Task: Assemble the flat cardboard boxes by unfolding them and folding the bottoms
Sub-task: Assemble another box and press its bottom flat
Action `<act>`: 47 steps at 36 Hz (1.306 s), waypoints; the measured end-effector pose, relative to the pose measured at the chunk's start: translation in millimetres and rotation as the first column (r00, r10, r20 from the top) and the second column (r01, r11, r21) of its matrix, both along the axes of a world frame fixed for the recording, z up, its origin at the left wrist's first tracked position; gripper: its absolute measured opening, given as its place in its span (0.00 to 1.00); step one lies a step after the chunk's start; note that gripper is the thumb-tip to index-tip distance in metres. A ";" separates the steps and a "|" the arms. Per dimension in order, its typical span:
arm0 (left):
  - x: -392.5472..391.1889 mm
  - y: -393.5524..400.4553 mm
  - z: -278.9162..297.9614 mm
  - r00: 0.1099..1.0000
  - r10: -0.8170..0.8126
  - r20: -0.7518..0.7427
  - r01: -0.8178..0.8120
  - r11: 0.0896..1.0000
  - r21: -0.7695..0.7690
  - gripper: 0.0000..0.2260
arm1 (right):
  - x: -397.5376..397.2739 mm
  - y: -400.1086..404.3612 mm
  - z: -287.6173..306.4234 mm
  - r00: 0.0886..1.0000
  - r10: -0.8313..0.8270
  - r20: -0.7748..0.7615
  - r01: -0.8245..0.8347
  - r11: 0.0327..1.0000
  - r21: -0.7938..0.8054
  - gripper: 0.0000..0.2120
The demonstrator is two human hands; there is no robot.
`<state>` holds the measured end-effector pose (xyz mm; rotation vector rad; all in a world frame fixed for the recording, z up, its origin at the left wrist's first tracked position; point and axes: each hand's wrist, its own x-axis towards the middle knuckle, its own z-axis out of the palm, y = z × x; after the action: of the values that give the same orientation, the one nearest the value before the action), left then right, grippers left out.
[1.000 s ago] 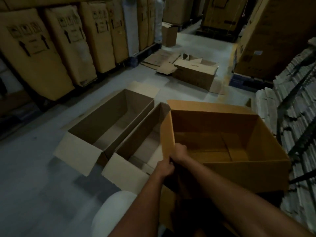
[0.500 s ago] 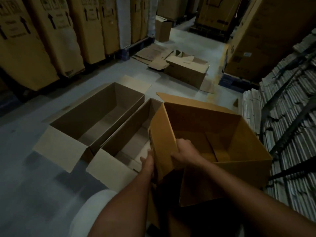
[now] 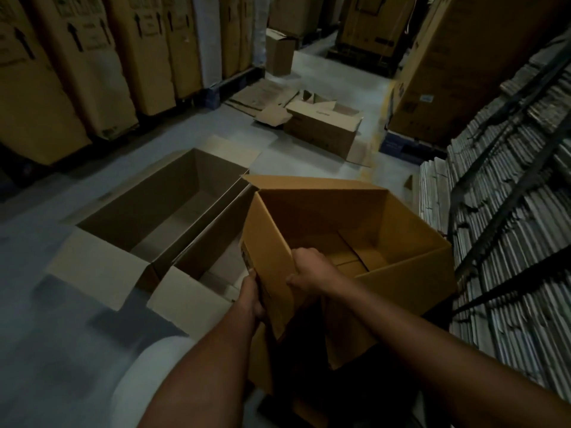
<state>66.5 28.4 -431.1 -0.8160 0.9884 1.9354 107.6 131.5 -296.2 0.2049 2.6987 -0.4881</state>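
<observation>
Cardboard in hand: the orange-brown box [image 3: 355, 242] sits opened up and tilted at the centre of the view, mouth toward the camera, its folded bottom flaps visible inside.
Left hand: the left hand [image 3: 251, 296] grips the box's near-left wall from the outside, at about 7 o'clock of the box, fingers curled round the edge.
Right hand: the right hand [image 3: 312, 268] clamps the same wall from the inside, thumb on the outer face, fingers over the rim.
Key relation: both hands hold one corner, so the box extends away from them toward 1 o'clock; the left hand is nearer the free floor space. Its long axis seems to run from 10 to 4 o'clock.
Neighbours: two finished open boxes [image 3: 173, 211] lie on the grey floor [image 3: 46, 335] at 10 o'clock of the held one, just beside it, long axes pointing to 1 o'clock.
Likely step: setting this box down beside them, I judge.
Farther off: another box [image 3: 324, 128] at 12 o'clock; stacked flat cardboard [image 3: 509, 211] at 3 o'clock.
Hidden: the box's underside and lower near flaps are lost in shadow; whether it touches the floor cannot be told.
</observation>
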 end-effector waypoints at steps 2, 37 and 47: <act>3.5 -3.9 4.3 0.999 0.050 -0.021 -0.049 0.998 0.040 0.26 | 1.9 -3.7 9.8 1.000 0.024 0.008 -0.024 1.000 0.013 0.19; 104.8 -280.4 166.5 0.340 0.928 -0.150 -0.893 0.369 0.259 0.38 | 29.6 -274.4 181.9 0.753 0.515 -0.409 -0.501 0.852 0.151 0.09; 181.5 -359.6 150.9 0.107 0.988 -0.109 -0.991 0.098 -0.088 0.43 | 46.9 -391.5 144.1 0.714 0.616 -0.332 -0.629 0.773 0.083 0.16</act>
<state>247.9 -331.2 -280.3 -1.9414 0.4912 3.0288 154.5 -260.0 -152.1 -0.8700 2.8405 -0.3771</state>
